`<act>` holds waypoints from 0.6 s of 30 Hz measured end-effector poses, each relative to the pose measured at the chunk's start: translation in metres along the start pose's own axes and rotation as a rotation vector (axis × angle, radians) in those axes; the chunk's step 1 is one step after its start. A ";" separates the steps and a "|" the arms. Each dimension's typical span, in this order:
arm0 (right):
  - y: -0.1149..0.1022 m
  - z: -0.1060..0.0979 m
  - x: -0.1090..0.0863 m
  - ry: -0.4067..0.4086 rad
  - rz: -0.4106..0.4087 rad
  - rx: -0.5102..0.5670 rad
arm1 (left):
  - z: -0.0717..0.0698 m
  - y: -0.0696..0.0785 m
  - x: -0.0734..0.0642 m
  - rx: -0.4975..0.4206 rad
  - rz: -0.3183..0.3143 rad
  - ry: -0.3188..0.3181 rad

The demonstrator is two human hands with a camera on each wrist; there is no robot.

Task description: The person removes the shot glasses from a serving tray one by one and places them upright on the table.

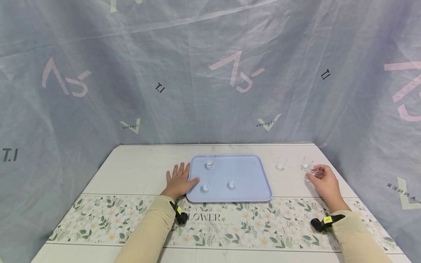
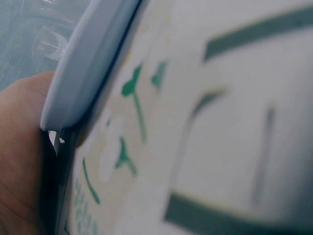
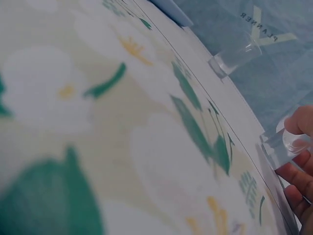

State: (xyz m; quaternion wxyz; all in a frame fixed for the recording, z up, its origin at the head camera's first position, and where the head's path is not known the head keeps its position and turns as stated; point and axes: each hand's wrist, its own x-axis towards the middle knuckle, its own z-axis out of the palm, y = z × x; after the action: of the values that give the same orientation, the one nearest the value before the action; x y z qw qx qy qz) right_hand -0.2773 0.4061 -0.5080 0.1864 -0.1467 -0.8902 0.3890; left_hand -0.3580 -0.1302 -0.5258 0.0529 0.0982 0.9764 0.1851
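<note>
A light blue tray [image 1: 251, 170] lies on the table with three clear shot glasses on it: one at the back left [image 1: 209, 163], one at the front left and one nearer the middle [image 1: 232, 182]. My left hand [image 1: 178, 182] rests at the tray's left edge, fingers spread on the table and thumb over the rim. Out to the right, my right hand [image 1: 325, 184] pinches another shot glass [image 1: 309, 172] between thumb and fingers. Just behind it stands a shot glass [image 1: 306, 164], and a further one [image 1: 280, 164] is between there and the tray.
A floral runner [image 1: 125, 223] crosses the white tabletop [image 1: 141, 168] in front of the tray. Grey printed sheeting [image 1: 184, 91] hangs around the back and sides. Each wrist wears a black strap with a camera.
</note>
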 end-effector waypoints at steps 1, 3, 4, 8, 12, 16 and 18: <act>0.000 0.000 0.000 0.001 0.005 0.001 | 0.000 0.000 0.000 0.005 -0.003 -0.003; -0.001 -0.001 0.000 0.000 0.009 -0.002 | 0.000 0.000 0.000 0.001 0.002 0.003; -0.001 -0.001 0.000 0.000 0.008 -0.002 | 0.000 0.000 0.000 0.001 0.001 0.003; -0.001 -0.001 0.000 -0.003 -0.004 -0.010 | -0.001 0.002 -0.001 -0.009 0.000 0.002; 0.001 -0.001 -0.001 -0.008 -0.012 -0.009 | -0.001 0.002 -0.002 -0.010 0.003 -0.001; 0.002 0.000 -0.001 -0.011 -0.007 0.005 | 0.000 0.001 -0.002 0.002 0.003 0.003; 0.001 0.000 -0.001 -0.011 -0.002 0.009 | 0.000 0.001 -0.002 0.001 0.001 0.005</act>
State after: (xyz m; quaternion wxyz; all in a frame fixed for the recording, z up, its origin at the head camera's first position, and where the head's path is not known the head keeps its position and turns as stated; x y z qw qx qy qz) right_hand -0.2764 0.4067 -0.5089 0.1823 -0.1428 -0.8896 0.3936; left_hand -0.3563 -0.1295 -0.5250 0.0501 0.0984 0.9766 0.1848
